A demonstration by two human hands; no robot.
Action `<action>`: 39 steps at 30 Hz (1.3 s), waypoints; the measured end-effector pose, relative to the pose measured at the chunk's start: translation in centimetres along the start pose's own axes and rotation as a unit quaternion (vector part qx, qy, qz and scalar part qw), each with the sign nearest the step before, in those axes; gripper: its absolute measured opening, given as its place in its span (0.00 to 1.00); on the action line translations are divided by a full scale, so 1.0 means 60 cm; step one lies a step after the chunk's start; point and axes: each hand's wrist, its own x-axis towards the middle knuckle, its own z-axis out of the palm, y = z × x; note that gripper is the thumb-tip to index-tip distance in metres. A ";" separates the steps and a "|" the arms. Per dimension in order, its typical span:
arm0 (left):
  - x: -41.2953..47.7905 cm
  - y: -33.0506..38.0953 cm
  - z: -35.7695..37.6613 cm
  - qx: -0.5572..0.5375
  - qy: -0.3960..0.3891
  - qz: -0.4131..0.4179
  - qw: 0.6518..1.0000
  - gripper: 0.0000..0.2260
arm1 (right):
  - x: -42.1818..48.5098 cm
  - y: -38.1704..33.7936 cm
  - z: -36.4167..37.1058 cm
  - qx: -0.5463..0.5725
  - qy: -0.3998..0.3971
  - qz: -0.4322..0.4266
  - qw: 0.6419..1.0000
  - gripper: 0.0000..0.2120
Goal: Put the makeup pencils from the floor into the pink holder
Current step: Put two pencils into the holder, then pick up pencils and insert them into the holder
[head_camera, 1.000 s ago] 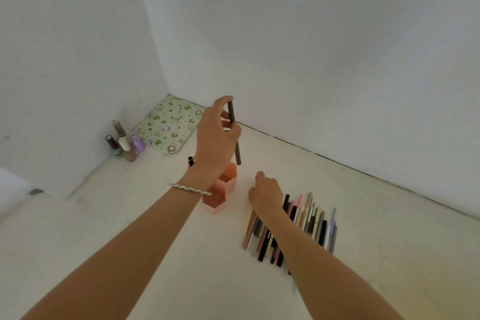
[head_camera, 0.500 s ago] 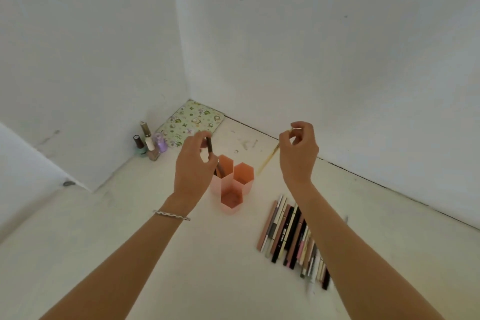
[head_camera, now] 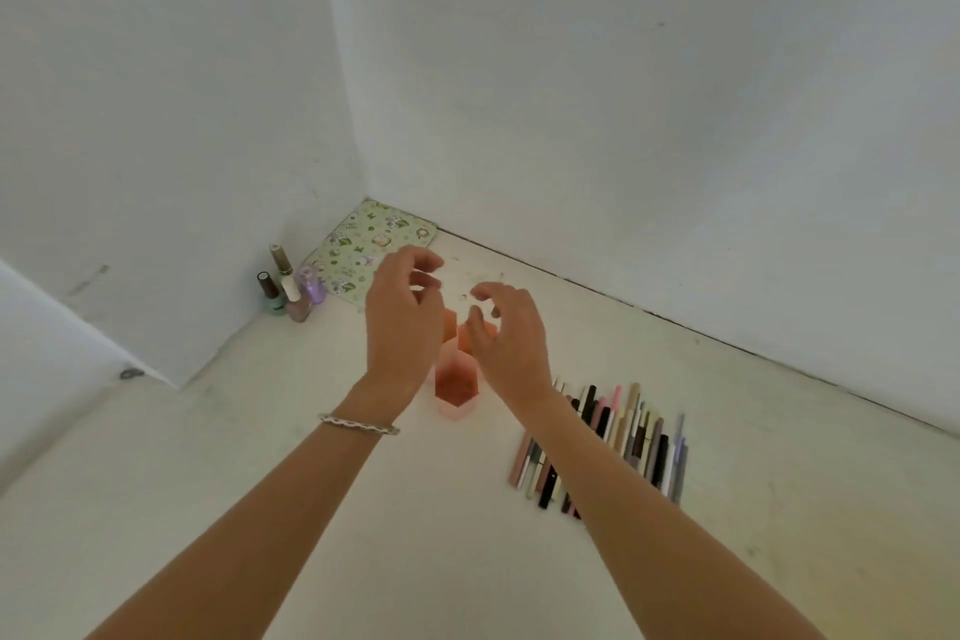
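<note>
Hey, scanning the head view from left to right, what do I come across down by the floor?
Nail polish bottles → left hand → pink holder → right hand → row of makeup pencils.

We see the pink holder (head_camera: 456, 386) standing upright on the floor (head_camera: 311, 509), a cluster of translucent hexagonal tubes with open tops; only its nearest tube shows fully, so we cannot tell what the rear ones contain. To its right, the makeup pencils (head_camera: 613, 437) lie flat, side by side in a tight slanted row of pink, black, beige, grey and lilac sticks, near the holder but not touching it.
</note>
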 end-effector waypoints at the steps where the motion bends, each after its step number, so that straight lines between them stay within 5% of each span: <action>1: -0.012 0.006 0.017 -0.006 -0.028 -0.002 1.000 0.16 | 0.002 0.007 -0.014 0.016 0.033 0.025 0.999 0.10; 4: -0.061 0.003 0.089 0.087 -0.176 0.006 0.980 0.11 | 0.017 0.040 -0.075 0.046 0.103 0.104 0.988 0.13; 8: -0.134 -0.055 0.179 0.293 -0.350 -0.010 0.890 0.08 | 0.015 0.089 -0.141 0.028 0.102 0.145 0.984 0.13; 12: -0.171 -0.092 0.210 0.378 -0.354 -0.063 0.853 0.10 | -0.010 0.128 -0.171 0.011 0.093 0.163 0.982 0.12; 19: -0.155 -0.077 0.219 0.360 -0.351 -0.120 0.856 0.10 | -0.037 0.167 -0.155 -0.004 0.055 0.201 0.978 0.10; 26: -0.058 -0.002 0.168 0.172 -0.197 -0.050 0.964 0.20 | -0.023 0.182 -0.086 -0.170 -0.141 0.254 0.942 0.09; 33: -0.029 0.036 0.129 0.060 -0.136 -0.006 0.989 0.27 | -0.041 0.181 -0.026 -0.375 -0.249 0.190 0.873 0.12; 39: 0.027 0.038 0.049 -0.021 0.038 0.020 0.999 0.24 | 0.022 0.149 -0.078 -0.028 -0.099 0.316 0.943 0.17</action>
